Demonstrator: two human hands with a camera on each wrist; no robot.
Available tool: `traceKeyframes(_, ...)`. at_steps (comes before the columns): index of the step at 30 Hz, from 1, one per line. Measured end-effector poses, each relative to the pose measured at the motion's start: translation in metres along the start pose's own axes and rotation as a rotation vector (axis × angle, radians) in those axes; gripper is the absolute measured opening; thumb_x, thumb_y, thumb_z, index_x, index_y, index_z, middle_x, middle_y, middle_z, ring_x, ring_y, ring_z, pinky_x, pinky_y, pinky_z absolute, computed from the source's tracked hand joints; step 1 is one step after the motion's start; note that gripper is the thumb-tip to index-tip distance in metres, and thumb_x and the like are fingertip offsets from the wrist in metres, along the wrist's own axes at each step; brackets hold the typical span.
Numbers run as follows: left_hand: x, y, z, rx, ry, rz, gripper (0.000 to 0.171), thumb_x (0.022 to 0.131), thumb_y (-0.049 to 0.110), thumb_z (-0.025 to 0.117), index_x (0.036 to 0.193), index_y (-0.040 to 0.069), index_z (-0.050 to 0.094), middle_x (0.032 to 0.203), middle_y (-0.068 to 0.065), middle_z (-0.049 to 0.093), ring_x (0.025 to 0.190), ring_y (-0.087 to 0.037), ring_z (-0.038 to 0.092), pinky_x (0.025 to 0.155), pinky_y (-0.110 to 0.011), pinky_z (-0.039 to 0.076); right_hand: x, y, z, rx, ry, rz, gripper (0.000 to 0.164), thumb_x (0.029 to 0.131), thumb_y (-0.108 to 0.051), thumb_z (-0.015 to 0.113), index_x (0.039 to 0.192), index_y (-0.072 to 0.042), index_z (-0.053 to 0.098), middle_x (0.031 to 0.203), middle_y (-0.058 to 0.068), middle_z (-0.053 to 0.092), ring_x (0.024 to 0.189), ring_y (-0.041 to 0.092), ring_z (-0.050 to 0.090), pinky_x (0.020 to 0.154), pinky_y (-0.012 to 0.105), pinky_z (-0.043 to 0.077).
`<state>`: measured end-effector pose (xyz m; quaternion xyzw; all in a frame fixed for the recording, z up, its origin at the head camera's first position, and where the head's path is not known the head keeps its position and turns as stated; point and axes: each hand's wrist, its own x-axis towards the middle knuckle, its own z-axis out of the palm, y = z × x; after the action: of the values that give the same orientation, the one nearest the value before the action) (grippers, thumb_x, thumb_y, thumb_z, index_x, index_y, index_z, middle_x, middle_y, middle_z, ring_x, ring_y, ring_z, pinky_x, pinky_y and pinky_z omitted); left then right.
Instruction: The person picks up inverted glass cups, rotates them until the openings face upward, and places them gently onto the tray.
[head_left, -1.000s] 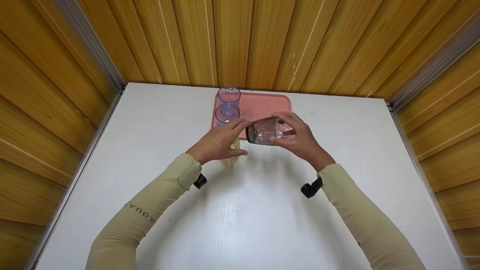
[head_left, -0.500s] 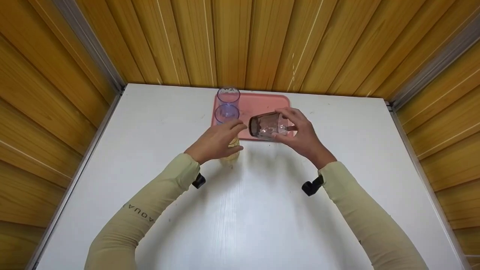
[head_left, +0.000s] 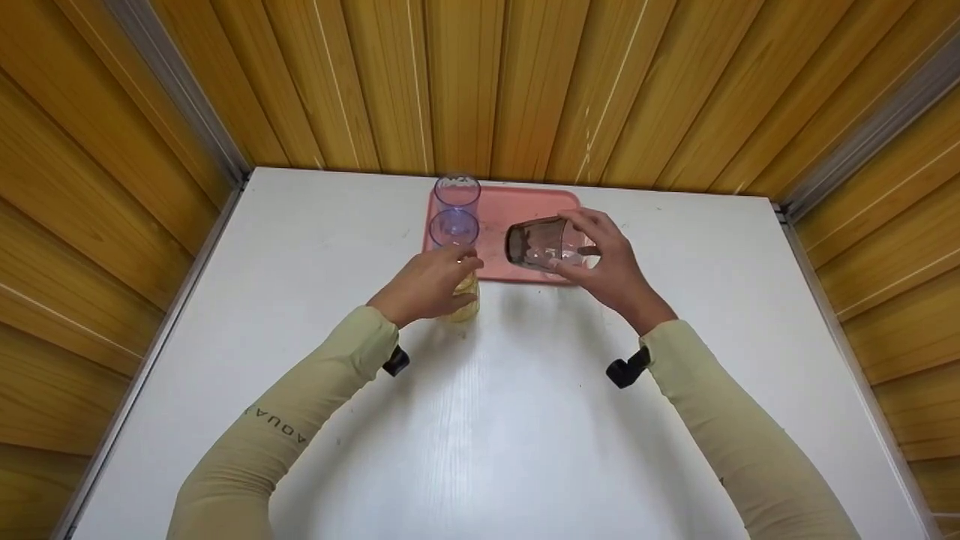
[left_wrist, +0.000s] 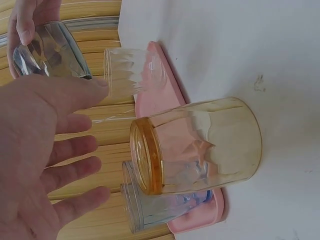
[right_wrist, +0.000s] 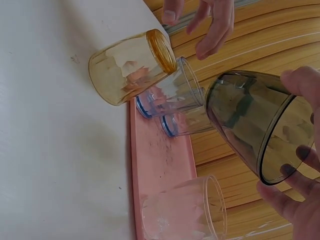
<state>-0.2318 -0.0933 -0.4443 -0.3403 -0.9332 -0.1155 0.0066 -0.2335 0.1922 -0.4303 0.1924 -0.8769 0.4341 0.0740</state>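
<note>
My right hand [head_left: 613,264] holds a smoky grey drinking glass [head_left: 534,244] tilted on its side over the pink tray, fingers and thumb at its rim. The glass's base points left, towards my other hand. My left hand [head_left: 429,285] hovers with spread fingers over a yellow glass [left_wrist: 215,145], which stands upside down on the table before the tray, its thick amber base on top. In the left wrist view there is a gap between those fingers and the yellow glass.
On the pink tray [head_left: 504,210], two bluish glasses [right_wrist: 172,92] stand upright along the left side. A clear glass [right_wrist: 182,212] stands at its right, partly hidden by my right hand in the head view. Wood-patterned walls [head_left: 465,90] close in the white table [head_left: 510,435].
My right hand has carried the grey glass right and slightly away. My left hand, whose fingertips were at that glass, is now apart from it, a little further left over the yellow glass.
</note>
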Motion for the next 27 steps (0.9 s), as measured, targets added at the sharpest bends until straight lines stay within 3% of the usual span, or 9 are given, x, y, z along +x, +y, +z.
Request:
traceKeyframes(10,-0.0021,0.0005,0.0030,0.003,-0.048,-0.024,0.051,0.085,0.025,0.073,0.132,0.013,0.058,0.137,-0.008,0.056,0.124,-0.024,0.056,0.103,-0.040,0.049,0.0010,0.0025,-0.0036,-0.020,0.021,-0.028,0.067,0.081,-0.023,0.078,0.141,-0.025,0.048,0.142,0.002,0.042,0.125,0.017,0.045,0.092,0.044,0.054)
traceKeyframes(27,0.0006,-0.0015,0.0099,0.011,-0.109,-0.041,0.052,0.085,0.025,0.074,0.132,0.013,0.058,0.138,-0.009,0.055,0.125,-0.026,0.055,0.104,-0.041,0.048,0.0016,0.0046,-0.0070,-0.043,0.027,0.010,0.070,0.082,-0.027,0.077,0.144,-0.034,0.044,0.141,0.005,0.042,0.130,0.023,0.044,0.094,0.047,0.052)
